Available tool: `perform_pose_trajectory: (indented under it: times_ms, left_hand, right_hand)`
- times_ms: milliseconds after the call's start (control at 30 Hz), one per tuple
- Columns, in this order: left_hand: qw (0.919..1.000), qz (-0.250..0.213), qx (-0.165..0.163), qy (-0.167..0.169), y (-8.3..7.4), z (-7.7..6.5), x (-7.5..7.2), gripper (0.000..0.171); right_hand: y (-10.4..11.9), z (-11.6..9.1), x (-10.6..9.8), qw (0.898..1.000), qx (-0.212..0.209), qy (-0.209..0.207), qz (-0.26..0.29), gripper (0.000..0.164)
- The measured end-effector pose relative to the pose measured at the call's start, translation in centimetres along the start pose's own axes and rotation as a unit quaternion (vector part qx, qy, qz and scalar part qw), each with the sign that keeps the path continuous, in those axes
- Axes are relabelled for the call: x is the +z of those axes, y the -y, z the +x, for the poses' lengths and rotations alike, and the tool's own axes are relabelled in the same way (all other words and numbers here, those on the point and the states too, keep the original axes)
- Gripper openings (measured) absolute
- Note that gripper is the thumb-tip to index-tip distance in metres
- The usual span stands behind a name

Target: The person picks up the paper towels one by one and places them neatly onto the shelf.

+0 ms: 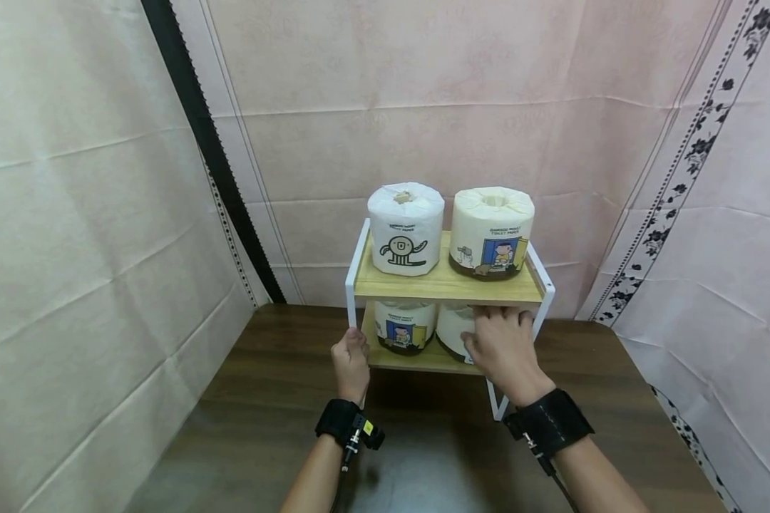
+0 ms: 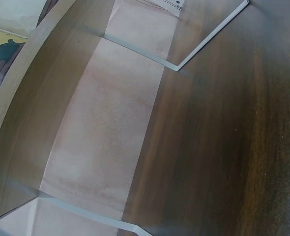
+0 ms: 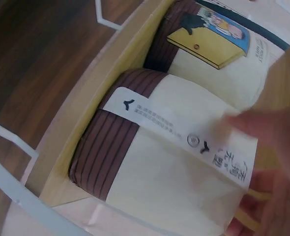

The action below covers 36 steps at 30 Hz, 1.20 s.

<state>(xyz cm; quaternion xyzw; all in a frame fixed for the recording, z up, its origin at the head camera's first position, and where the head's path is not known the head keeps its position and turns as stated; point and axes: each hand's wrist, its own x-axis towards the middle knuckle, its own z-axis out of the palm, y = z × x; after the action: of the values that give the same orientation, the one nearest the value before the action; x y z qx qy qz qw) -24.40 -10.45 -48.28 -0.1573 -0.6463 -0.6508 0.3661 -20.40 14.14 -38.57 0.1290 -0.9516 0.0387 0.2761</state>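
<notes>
A two-tier shelf (image 1: 449, 287) with wooden boards and a white metal frame holds wrapped toilet paper rolls. My left hand (image 1: 351, 362) grips the frame at its left side, by the lower board; the left wrist view does not show the hand. Under the upper board, my right hand (image 1: 505, 349) holds the lower right toilet paper roll (image 3: 174, 152), thumb on its wrapper and fingers at its far side. Beside that roll stands another lower roll (image 1: 403, 328) with a blue-and-yellow picture, which also shows in the right wrist view.
On the upper board stand a white roll (image 1: 406, 231) with a cartoon figure and a cream roll (image 1: 491, 235) with a brown base. The shelf rests on a dark wooden table (image 1: 257, 427). Pale cloth (image 1: 455, 107) hangs behind and at both sides.
</notes>
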Motion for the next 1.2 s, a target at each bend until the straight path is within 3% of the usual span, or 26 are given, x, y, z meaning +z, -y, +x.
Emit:
perform_pose_trajectory:
  times_ms: [133, 333, 533, 633, 800, 1033, 1200]
  left_hand:
    - [1.0000, -0.003, -0.005, -0.005, -0.1, 0.1, -0.1, 0.046]
    - [0.9999, -0.012, -0.012, -0.002, -0.3, 0.1, 0.0, 0.045]
    - [0.9999, -0.001, -0.014, -0.009, -0.5, -0.1, 0.2, 0.047]
    - [0.9999, 0.004, -0.014, -0.005, -0.6, 0.0, 0.4, 0.046]
    - [0.9999, 0.006, -0.010, -0.004, -0.6, 0.0, 0.5, 0.044]
    - [0.9999, 0.009, -0.006, -0.004, -0.2, 0.0, 0.3, 0.044]
    - [0.9997, 0.013, -0.016, -0.009, 1.6, -0.1, 0.1, 0.045]
  right_hand:
    - [1.1, 0.3, 0.8, 0.998, 0.003, -0.057, -0.026, 0.075]
    - [2.3, 1.3, 2.3, 0.988, 0.031, -0.125, -0.079, 0.062]
    - [2.4, 2.4, 3.6, 0.976, 0.037, -0.196, -0.085, 0.059]
    - [2.2, 2.5, 3.9, 0.973, 0.047, -0.210, -0.081, 0.060]
    - [2.1, 2.3, 3.8, 0.977, 0.053, -0.196, -0.073, 0.051]
    - [2.4, 1.4, 2.7, 0.989, 0.053, -0.127, -0.051, 0.048]
    - [2.4, 0.8, 2.0, 0.994, 0.050, -0.099, -0.008, 0.046]
